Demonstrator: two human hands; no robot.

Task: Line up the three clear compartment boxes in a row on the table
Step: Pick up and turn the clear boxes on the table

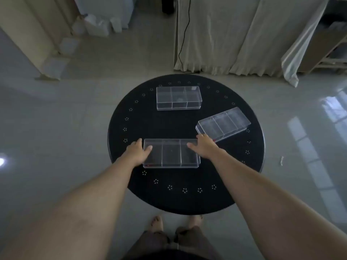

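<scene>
Three clear compartment boxes lie on a round black table [142, 119]. The near box [171, 153] sits square to me at the front of the table. My left hand [138, 152] grips its left end, thumb over the rim. My right hand [204, 147] grips its right end, thumb reaching over the top. A second box [178, 97] rests at the far side, parallel to the near one. The third box [223, 123] lies at the right, turned at an angle, its near corner close to my right hand.
The table rim carries small dotted flower marks. Light floor tiles surround the table. Curtains [225, 34] and a black cable hang behind it. A wooden shelf [323, 44] stands at the far right. My bare feet [176, 222] are under the table's front edge.
</scene>
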